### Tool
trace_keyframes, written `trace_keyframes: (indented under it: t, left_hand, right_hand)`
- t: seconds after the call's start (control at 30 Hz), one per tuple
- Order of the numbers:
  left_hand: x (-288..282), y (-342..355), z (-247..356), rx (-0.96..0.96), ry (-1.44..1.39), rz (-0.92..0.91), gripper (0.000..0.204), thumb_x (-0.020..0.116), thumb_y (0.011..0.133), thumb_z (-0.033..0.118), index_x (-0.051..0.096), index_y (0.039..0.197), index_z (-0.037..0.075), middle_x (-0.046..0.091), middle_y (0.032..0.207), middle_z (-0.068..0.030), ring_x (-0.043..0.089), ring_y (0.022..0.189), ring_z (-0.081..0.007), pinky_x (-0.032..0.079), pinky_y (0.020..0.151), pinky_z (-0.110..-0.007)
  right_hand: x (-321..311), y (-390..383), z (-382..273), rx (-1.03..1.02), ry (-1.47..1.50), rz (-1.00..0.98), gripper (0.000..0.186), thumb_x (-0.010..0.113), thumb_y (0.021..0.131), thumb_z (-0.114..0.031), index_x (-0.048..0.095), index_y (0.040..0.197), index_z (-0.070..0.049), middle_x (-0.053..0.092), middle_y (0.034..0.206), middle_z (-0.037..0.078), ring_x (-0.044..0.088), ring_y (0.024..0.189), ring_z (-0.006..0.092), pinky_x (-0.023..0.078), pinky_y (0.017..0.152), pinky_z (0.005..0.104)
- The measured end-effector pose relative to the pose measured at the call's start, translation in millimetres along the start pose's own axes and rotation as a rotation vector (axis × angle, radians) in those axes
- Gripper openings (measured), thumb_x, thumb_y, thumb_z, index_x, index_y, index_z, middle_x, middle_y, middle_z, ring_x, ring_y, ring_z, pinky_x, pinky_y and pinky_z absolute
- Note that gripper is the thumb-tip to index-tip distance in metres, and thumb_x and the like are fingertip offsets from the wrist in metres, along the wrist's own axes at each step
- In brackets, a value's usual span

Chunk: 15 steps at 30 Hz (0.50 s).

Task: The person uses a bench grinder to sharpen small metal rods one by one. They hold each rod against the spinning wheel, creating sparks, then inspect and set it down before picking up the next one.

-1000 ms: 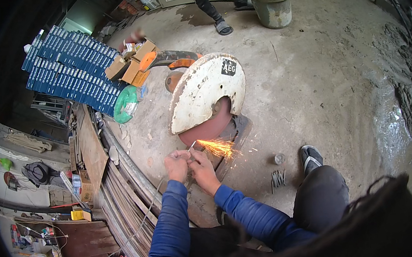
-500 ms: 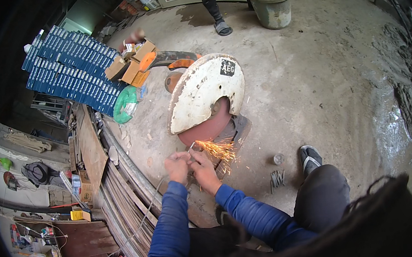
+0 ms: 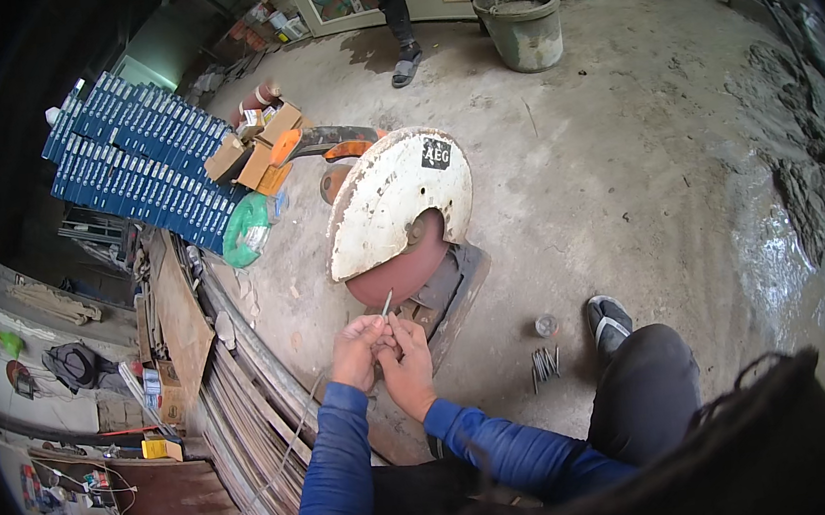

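Observation:
My left hand (image 3: 357, 352) and my right hand (image 3: 406, 367) are close together, fingers pinched on one thin metal rod (image 3: 388, 301). Its narrow tip points up and away from me, just short of the reddish-brown abrasive disc (image 3: 399, 275) of a cut-off saw. A worn white guard (image 3: 396, 194) covers the upper part of that disc. No sparks show. The rod's lower end is hidden by my fingers. To the right on the floor lies a small pile of similar metal rods (image 3: 546, 365), with a small round container (image 3: 546, 325) just beyond it.
Stacked blue boxes (image 3: 135, 156), opened cardboard boxes (image 3: 260, 148) and a green coil (image 3: 247, 230) stand at the far left. Long pipes (image 3: 257, 405) run along my left. Another person's legs (image 3: 394, 13) are beside a bucket (image 3: 523, 35) of grey material. Wet mortar (image 3: 779, 209) lies right.
My hands have drawn the rod back from the disc toward me, and the spray of sparks is gone. The rod's tip now points upward. The whole view has shifted slightly.

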State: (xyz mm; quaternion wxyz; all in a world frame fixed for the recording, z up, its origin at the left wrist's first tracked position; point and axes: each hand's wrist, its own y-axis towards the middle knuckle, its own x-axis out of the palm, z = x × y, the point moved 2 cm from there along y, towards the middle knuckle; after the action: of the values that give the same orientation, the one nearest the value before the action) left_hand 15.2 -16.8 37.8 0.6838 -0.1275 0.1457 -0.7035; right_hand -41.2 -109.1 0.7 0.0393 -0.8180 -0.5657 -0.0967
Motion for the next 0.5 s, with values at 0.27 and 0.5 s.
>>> trace_keyframes:
  t: [0.27, 0.5]
  left_hand:
    - [-2, 0, 1, -0.027, -0.040, -0.072, 0.017, 0.058, 0.099, 0.016, 0.063, 0.097, 0.000, 0.067, 0.082, -0.0078, 0.063, 0.066, -0.0143, 0.054, 0.062, -0.029]
    - [-7, 5, -4, -0.074, 0.039, -0.015, 0.018, 0.057, 0.099, 0.017, 0.061, 0.099, -0.001, 0.065, 0.084, -0.0065, 0.062, 0.070, -0.0134, 0.052, 0.067, -0.027]
  right_hand:
    - [-3, -1, -7, -0.028, 0.035, -0.003, 0.052, 0.063, 0.087, -0.005, 0.051, 0.137, 0.002, 0.050, 0.121, 0.019, 0.055, 0.107, 0.0293, 0.048, 0.088, 0.0334]
    - [0, 8, 8, -0.037, -0.021, -0.040, 0.051, 0.061, 0.088, -0.010, 0.052, 0.136, 0.002, 0.052, 0.115, 0.018, 0.057, 0.099, 0.0271, 0.049, 0.083, 0.0322]
